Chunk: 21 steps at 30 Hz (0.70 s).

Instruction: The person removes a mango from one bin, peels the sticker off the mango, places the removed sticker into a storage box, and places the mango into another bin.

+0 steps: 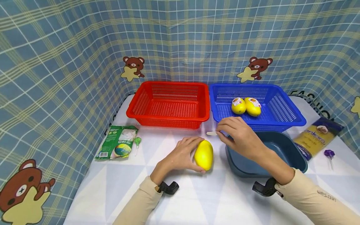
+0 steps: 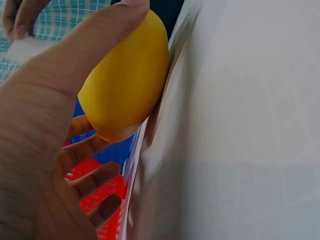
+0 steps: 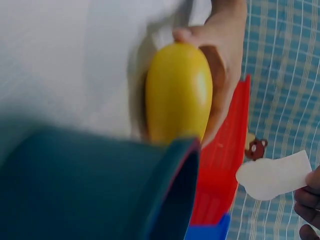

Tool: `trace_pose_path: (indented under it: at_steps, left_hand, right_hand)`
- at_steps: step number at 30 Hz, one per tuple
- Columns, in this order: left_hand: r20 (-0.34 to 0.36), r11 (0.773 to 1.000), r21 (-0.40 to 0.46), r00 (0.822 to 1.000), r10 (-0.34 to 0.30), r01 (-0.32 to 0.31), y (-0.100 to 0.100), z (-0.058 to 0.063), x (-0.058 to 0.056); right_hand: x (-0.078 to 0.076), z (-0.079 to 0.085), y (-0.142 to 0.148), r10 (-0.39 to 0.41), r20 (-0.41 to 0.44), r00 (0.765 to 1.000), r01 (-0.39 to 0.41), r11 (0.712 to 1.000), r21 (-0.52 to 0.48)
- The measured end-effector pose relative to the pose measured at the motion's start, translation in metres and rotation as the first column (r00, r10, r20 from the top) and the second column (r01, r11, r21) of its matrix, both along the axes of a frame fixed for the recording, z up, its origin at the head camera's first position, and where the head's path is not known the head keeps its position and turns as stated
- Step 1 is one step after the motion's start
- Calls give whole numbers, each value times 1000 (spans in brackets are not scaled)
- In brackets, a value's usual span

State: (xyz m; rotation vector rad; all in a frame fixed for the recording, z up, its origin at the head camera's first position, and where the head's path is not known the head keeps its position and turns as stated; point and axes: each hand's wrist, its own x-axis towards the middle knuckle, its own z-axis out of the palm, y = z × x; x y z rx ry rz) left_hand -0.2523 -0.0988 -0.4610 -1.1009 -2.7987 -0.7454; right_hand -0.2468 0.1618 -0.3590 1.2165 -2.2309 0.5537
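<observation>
A smooth yellow mango (image 1: 204, 155) stands on the table, and my left hand (image 1: 182, 155) grips it from the left with the thumb at its near end. No label shows on the mango's sides in view. My right hand (image 1: 239, 137) is raised in front of the blue basket, pinching a small white sticker (image 3: 275, 175) by one end. In the right wrist view the sticker's plain side shows, a rounded part joined to a straight strip. Two yellow mangoes (image 1: 252, 107) with printed labels lie in the blue basket (image 1: 281, 107).
A red basket (image 1: 168, 122) stands at the back left. Below my right forearm sits a dark teal tub (image 1: 292, 153). Left lie a green packet (image 1: 116, 143) and green lollipop (image 1: 137, 140); right, a yellow pasta packet (image 1: 317, 137) and purple lollipop (image 1: 329, 153).
</observation>
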Motion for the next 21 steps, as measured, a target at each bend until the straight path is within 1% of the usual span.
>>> trace_pose_path:
  at_steps: [6, 12, 15, 18, 21]
  left_hand:
    - [17, 1000, -4, 1000, 4, -4, 2, 0, 0]
    - [30, 1000, -6, 1000, 9, -9, -1, 0, -1]
    - [42, 1000, 6, 999, 14, -14, -2, 0, -1]
    - [48, 1000, 12, 999, 14, -15, -2, -1, 0]
    - [53, 1000, 18, 999, 9, -10, 0, -2, 1]
  right_hand:
    - [3, -1, 32, -38, -40, 998, 38, 999, -1]
    - [5, -12, 56, -88, -73, 993, 87, 996, -15]
    - [3, -20, 64, -103, -78, 992, 105, 994, 13]
    - [0, -30, 72, -107, -71, 992, 111, 992, 63]
    - [-1, -42, 80, -87, -38, 995, 91, 987, 133]
